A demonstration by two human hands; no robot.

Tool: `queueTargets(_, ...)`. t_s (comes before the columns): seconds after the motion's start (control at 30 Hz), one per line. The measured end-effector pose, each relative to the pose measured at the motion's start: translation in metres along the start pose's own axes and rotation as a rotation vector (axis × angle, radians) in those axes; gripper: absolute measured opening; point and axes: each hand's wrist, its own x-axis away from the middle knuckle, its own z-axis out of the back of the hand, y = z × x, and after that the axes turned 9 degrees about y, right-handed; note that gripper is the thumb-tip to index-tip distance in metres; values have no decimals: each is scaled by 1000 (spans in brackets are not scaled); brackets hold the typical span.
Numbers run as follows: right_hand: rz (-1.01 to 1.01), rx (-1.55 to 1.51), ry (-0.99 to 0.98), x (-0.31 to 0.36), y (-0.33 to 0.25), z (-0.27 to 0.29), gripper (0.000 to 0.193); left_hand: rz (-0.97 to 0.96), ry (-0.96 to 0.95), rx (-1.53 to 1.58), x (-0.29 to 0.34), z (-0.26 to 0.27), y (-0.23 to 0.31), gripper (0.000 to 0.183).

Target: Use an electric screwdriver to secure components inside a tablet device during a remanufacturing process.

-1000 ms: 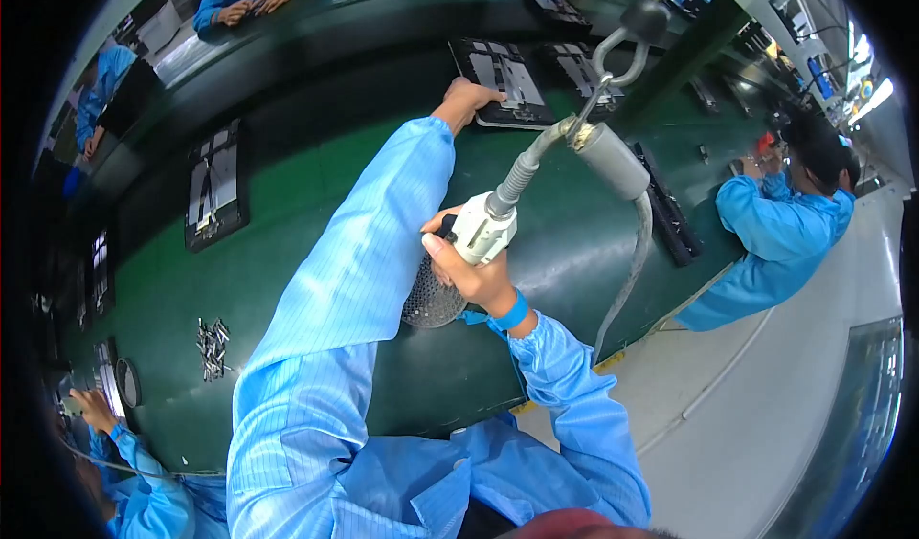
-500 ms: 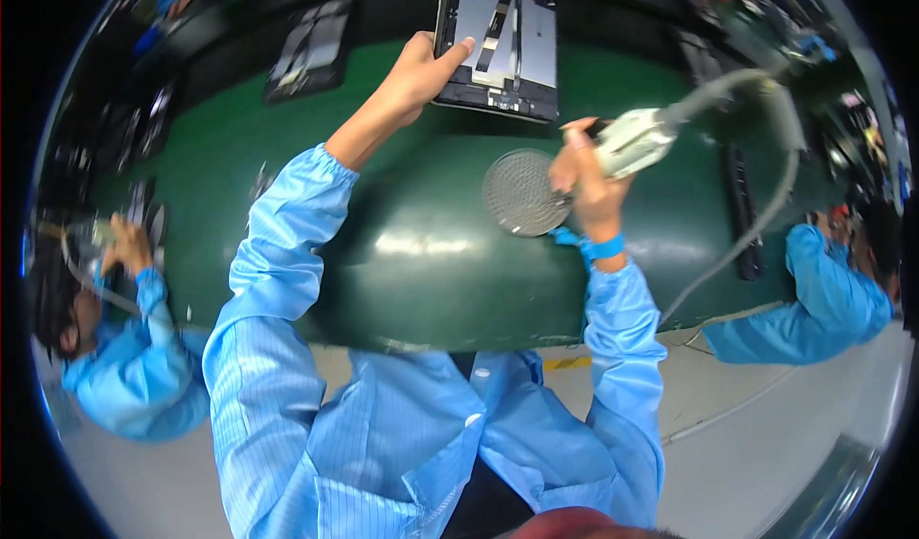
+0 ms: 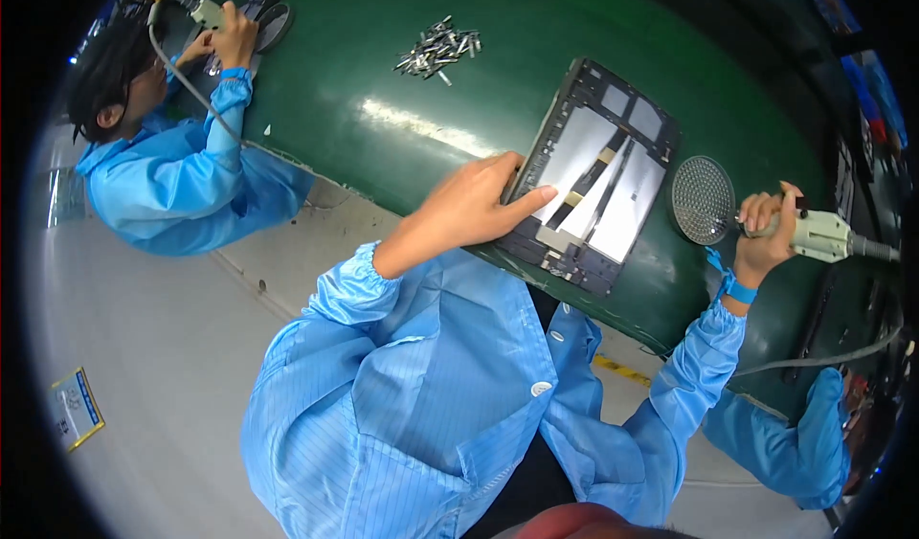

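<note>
My left hand (image 3: 485,200) grips the left edge of an opened tablet (image 3: 598,180), thumb on top and fingers beneath. The tablet's insides face up: silver battery panels, a dark frame and a flat ribbon strip. Its lower end reaches the near edge of the green table. On the right, my right hand (image 3: 766,231) is closed around a pale electric screwdriver (image 3: 821,236) with a grey cable. A blue band circles that wrist. Between the tablet and my right hand lies a round, grey, dimpled dish (image 3: 702,200). The screwdriver's tip is hard to make out.
A heap of small metal parts (image 3: 440,49) lies farther back on the green table (image 3: 335,36). At the left, a co-worker (image 3: 177,166) holds a similar tool. Another person's blue sleeve (image 3: 790,448) shows at lower right. The grey cable (image 3: 833,358) loops beside my right arm.
The view has swung to the left. My left hand has brought the tablet from the far side closer to me, beside the dish. The screwdriver stays in my right hand.
</note>
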Motion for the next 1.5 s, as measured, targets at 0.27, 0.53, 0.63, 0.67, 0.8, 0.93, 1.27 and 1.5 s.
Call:
queueTargets(0.27,-14,64,-22,8,-3,-5,23,-591,475,-605,-139,124,-33,22)
queueTargets(0.53,-27,27,22,3,-3,-1,20,-476,260,-763,-179,106,-63,26)
queueTargets(0.63,5,41,-8,1,-4,-2,20,-362,356,-490,-175,99,-61,19)
queueTargets(0.67,2,42,-6,1,-5,-1,20,-360,352,-491,-174,99,-61,19)
queueTargets(0.8,-14,31,-37,2,-6,-1,19,-356,335,-429,-175,109,-60,20)
queueTargets(0.93,3,40,-47,3,-7,0,21,-405,305,-355,-172,117,-41,22)
queueTargets(1.27,2,50,-13,4,-10,-4,19,-278,-152,-89,-184,14,8,28)
queueTargets(1.5,8,48,-27,4,-11,-2,19,-156,-173,9,-193,-4,-6,27)
